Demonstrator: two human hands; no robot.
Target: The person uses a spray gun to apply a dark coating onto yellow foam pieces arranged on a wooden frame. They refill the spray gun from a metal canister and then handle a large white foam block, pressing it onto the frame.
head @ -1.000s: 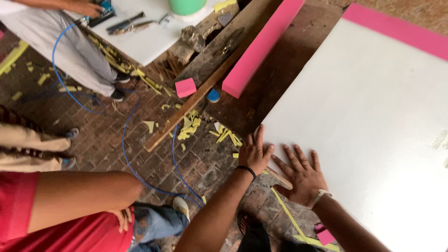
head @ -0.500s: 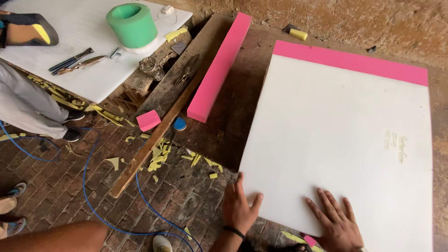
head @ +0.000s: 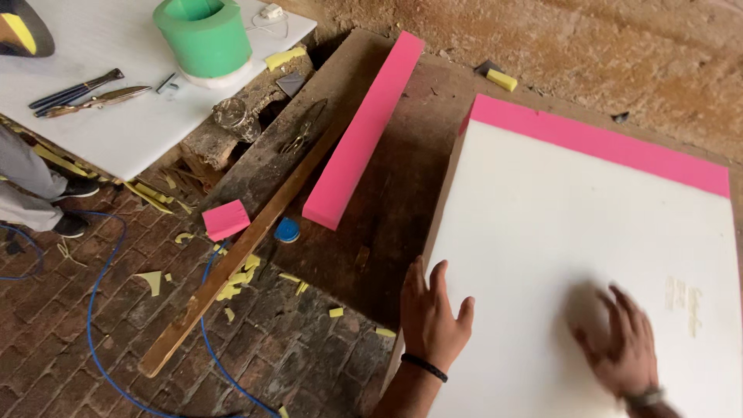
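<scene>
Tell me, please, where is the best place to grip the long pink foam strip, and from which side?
Probably near the middle of the pink foam strip, pinching its two long sides from above. It lies flat on the dark board, narrow and long, so a middle grip should keep it balanced. Both hands, left and right, rest on the white sheet.

White foam sheet [head: 588, 232]: upper face open across its middle and far part; only the two hands, left [head: 432, 317] and right [head: 619, 344], occupy its near edge; passage between them free. Left of the sheet, dark board [head: 371, 232] partly blocked by long pink foam strip [head: 364, 131] and slanting wooden batten [head: 240, 248]; brick floor [head: 116, 325] beyond crossed by blue cable [head: 93, 310] and yellow scraps [head: 232, 290].
</scene>
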